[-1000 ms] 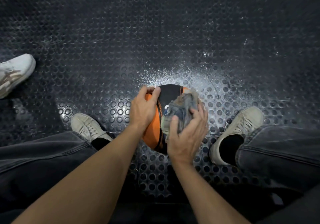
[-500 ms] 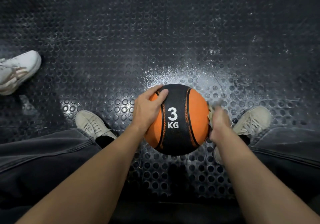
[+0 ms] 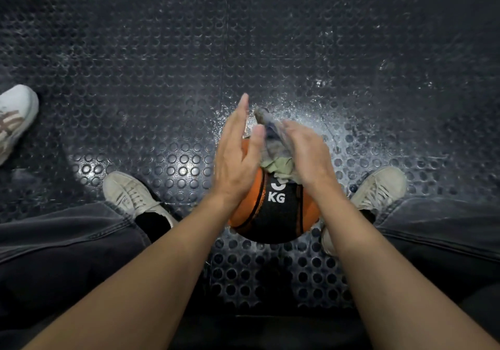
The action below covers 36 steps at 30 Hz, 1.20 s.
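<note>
A: Checked the head view. Found the orange-and-black rubber medicine ball marked KG (image 3: pixel 273 214) sitting on the black studded rubber floor (image 3: pixel 162 65), between the left beige canvas sneaker (image 3: pixel 130 192) and the right beige canvas sneaker (image 3: pixel 378 187).
B: Hands?
A: Saw the left hand (image 3: pixel 238 157) flat over the ball's upper left, fingers (image 3: pixel 240 117) straight, gripping nothing; couldn't confirm contact. Saw the right hand (image 3: pixel 305 155) laid over the crumpled grey-green cloth (image 3: pixel 276 163) on top of the ball, fingers straight too, pressing rather than clenching. Couldn't make out the thumb.
B: Read as mid-wipe, then. Risks?
A: Flagged three. Looked unsteadied, with neither hand curled round it; could have rolled toward a shoe on a sideways stroke. Noted pale speckle (image 3: pixel 332 117) on the floor just beyond the ball, spray or dust, couldn't tell; might have cut traction underneath. Also spotted a loose cloth end poking past the fingertips; could have slipped out from under a flat palm.
B: Anything else close?
A: Only a white sneaker with tan stripes (image 3: pixel 16 117) at the left edge, well apart.
</note>
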Each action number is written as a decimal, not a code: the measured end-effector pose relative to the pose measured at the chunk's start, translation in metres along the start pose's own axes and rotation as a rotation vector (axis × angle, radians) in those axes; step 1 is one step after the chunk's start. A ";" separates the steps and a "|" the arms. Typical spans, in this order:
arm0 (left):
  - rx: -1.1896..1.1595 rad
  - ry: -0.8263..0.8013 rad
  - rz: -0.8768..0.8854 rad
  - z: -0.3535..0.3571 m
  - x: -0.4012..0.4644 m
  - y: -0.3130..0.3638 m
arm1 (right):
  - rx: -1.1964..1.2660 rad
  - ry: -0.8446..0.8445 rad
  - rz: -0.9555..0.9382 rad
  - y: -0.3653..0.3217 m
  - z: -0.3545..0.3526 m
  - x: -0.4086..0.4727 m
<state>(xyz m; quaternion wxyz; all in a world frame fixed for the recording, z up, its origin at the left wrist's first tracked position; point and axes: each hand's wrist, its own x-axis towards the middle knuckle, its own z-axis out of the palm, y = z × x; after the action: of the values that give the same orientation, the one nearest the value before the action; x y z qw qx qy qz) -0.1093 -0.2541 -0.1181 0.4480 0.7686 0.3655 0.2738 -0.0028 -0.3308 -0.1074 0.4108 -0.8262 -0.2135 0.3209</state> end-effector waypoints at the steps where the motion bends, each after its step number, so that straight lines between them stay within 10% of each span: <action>1: 0.084 -0.056 0.109 -0.001 0.002 0.006 | 0.151 0.088 0.020 0.003 -0.003 -0.002; 4: 0.493 -0.477 0.329 0.002 0.024 0.015 | 0.239 0.249 0.085 0.014 -0.009 -0.007; 7: 0.575 -0.701 0.192 0.002 0.045 0.007 | 0.174 0.249 0.144 0.017 0.003 -0.011; 14: 0.802 -0.417 -0.276 0.009 0.072 0.004 | -0.150 0.219 0.305 0.003 0.016 -0.003; 19: 0.279 0.022 0.051 -0.023 -0.005 0.001 | -0.193 0.240 0.416 0.003 0.018 0.003; 30: 0.340 -0.047 -0.038 -0.018 -0.033 -0.010 | -0.202 0.241 0.359 0.007 0.022 -0.002; 36: 0.129 -0.208 -0.654 -0.031 0.031 -0.043 | -0.187 0.233 0.402 0.007 0.025 0.001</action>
<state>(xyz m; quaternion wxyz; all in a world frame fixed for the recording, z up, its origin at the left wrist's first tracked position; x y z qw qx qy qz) -0.1280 -0.2002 -0.1394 0.4973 0.6613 0.5614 0.0120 -0.0191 -0.3200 -0.1250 0.2824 -0.9179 -0.0247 0.2776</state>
